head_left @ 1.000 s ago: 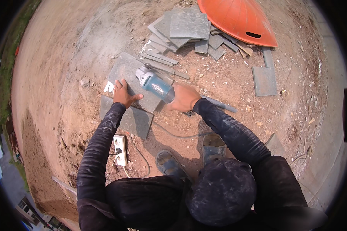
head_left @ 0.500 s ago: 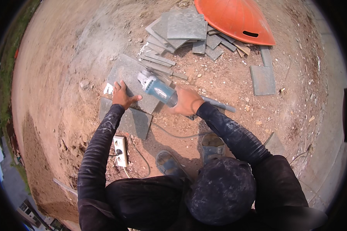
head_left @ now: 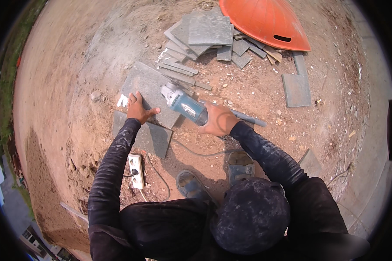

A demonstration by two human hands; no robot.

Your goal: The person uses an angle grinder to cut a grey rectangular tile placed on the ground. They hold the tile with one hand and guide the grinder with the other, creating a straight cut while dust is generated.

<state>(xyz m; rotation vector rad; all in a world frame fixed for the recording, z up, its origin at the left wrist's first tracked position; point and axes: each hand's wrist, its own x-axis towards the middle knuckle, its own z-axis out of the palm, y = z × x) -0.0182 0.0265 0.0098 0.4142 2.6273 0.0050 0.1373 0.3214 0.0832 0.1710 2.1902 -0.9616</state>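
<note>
A teal angle grinder with a pale metal head is gripped by its rear body in my right hand. Its head lies over the right edge of a grey stone tile; the disc is blurred, and I cannot tell whether it touches. My left hand rests with fingers spread on the near left part of that tile, next to a white patch. Underneath, another grey tile sticks out toward me. A dark cord runs over the ground below the grinder.
A white power strip with a plug in it lies near my left forearm. Stacked grey tiles stand at the back, beside an orange plastic basin. One square tile lies to the right. My sandalled feet are close by.
The grinder and my right hand have shifted a little to the right and toward me. My left hand stays in the same place on the tile.
</note>
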